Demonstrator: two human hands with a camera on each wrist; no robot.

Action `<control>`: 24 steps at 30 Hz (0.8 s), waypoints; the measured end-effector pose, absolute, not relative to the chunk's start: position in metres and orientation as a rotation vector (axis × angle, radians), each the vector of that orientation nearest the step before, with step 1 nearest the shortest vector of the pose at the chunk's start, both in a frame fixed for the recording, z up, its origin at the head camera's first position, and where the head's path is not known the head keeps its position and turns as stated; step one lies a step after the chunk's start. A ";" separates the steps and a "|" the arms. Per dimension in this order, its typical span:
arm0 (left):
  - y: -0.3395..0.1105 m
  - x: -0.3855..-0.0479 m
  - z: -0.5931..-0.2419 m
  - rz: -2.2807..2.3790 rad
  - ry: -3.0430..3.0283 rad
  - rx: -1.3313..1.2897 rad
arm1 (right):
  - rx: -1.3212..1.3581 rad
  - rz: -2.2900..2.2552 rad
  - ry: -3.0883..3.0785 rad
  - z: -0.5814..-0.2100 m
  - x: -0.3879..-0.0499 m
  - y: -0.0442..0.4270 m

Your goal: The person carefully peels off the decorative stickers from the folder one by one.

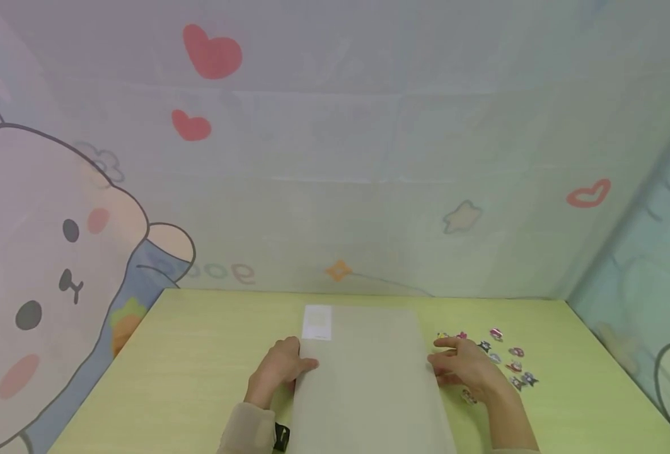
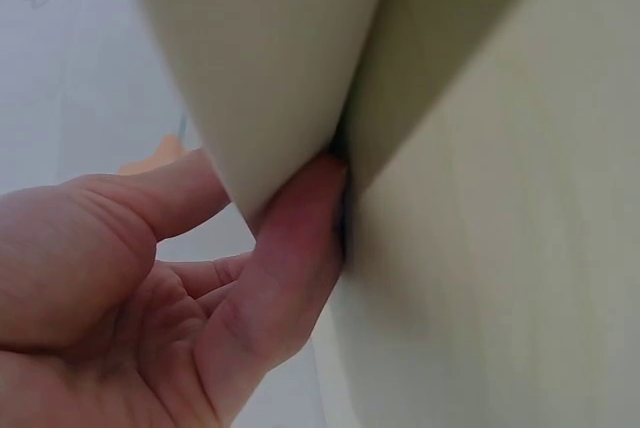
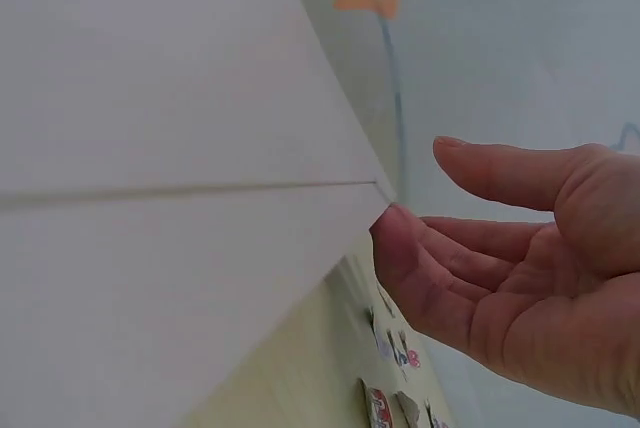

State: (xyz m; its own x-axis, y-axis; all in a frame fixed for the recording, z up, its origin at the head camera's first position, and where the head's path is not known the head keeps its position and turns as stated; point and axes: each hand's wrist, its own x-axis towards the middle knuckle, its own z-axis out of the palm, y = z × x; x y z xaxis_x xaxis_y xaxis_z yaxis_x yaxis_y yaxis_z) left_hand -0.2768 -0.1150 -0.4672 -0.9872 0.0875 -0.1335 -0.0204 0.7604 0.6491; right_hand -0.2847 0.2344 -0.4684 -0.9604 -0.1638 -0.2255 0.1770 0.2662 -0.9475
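Observation:
A large flat beige box (image 1: 369, 378) lies lengthwise in the middle of the table, a white label (image 1: 317, 322) at its far left corner. My left hand (image 1: 282, 366) grips the box's left edge, thumb on top. In the left wrist view the fingers of that hand (image 2: 230, 288) reach under the edge, between box and tabletop. On the other side, my right hand (image 1: 464, 366) is held against or very near the right edge, its fingers loosely bent. The right wrist view shows a seam along the box side (image 3: 190, 191) and the thumb apart from the box.
Several small colourful sticker-like pieces (image 1: 514, 366) are scattered on the yellow-green table (image 1: 584, 378) right of the box. A small black item (image 1: 281, 436) shows by the left sleeve. A printed cloth backdrop (image 1: 335, 157) hangs behind the table.

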 end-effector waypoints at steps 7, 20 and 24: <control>-0.113 -0.277 -0.468 1.048 2.794 0.058 | -0.011 -1.706 2.268 -0.463 -0.283 0.237; -0.115 -0.276 -0.466 1.020 2.798 0.054 | -0.320 -1.569 2.227 -0.446 -0.282 0.245; -0.117 -0.276 -0.467 1.033 2.788 0.052 | -0.330 -1.578 2.150 -0.451 -0.284 0.246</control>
